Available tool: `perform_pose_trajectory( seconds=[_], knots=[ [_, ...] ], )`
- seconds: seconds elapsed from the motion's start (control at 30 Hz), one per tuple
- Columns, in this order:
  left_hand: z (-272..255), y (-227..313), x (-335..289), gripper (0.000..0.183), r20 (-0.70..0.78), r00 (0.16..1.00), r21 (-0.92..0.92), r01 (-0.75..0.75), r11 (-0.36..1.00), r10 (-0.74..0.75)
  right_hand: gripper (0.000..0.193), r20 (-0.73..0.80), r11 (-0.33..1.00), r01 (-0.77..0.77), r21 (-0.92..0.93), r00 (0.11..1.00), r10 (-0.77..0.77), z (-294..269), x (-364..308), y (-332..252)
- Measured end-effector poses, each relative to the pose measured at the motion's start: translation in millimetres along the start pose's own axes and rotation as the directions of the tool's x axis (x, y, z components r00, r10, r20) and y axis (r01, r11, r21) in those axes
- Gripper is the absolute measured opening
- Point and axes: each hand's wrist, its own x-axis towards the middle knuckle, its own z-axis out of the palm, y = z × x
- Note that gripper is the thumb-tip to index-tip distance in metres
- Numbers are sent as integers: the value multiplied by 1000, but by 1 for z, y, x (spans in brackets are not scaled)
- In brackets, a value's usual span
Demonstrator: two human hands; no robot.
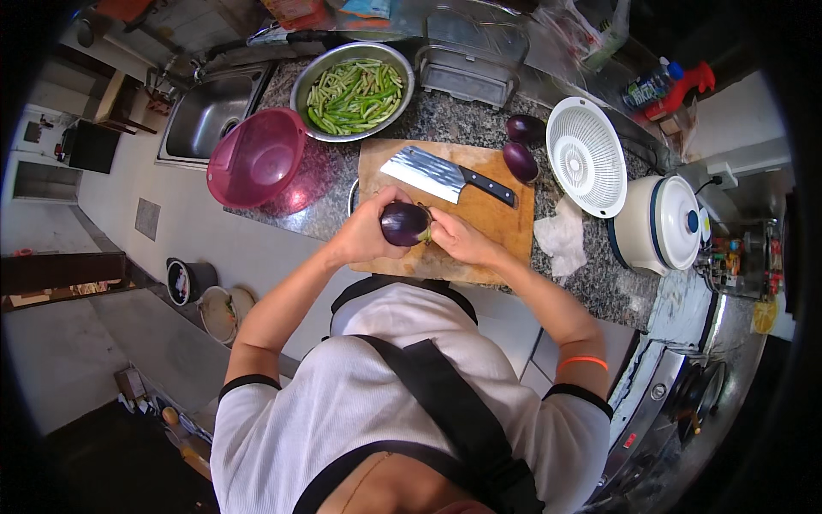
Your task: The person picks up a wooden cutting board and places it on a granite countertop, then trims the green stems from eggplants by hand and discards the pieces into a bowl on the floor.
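Note:
My left hand (366, 230) is wrapped round a dark purple eggplant (402, 224), held above the near part of a wooden cutting board (505, 240). At the eggplant's right end, by the greenish stem cap, the fingers of my right hand (460, 236) are pinched together; whether they grip the cap itself is hard to make out. A cleaver (422, 174) with a black handle lies flat on the board beyond my hands, its blade to the left. Two more eggplants, one farther (525, 129) and one nearer (520, 162), rest by the board's far right corner.
Behind the board stands a metal bowl of cut green beans (354, 90), with a pink plastic basin (257, 158) left of it. A white colander (586, 157), a crumpled white cloth (561, 238) and a rice cooker (658, 224) are on the right. A sink (212, 111) lies far left.

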Motion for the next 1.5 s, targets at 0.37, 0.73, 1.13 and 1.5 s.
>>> perform_pose_trajectory(
  seconds=[0.37,0.73,1.13,1.5],
  knots=[
    [3,-16,-4,58,27,998,-303,55,951,-49,20,-141,941,0,339,989,51,22,5,26],
    [-4,7,11,56,133,980,316,-186,930,151,33,438,978,-180,109,891,116,-27,13,20],
    [-9,-9,9,60,203,979,-168,72,983,-37,25,169,942,-240,234,964,204,-2,9,-5],
    [-7,-41,2,71,94,991,-809,133,573,-97,24,188,573,-181,799,981,48,13,1,8]
  ],
)
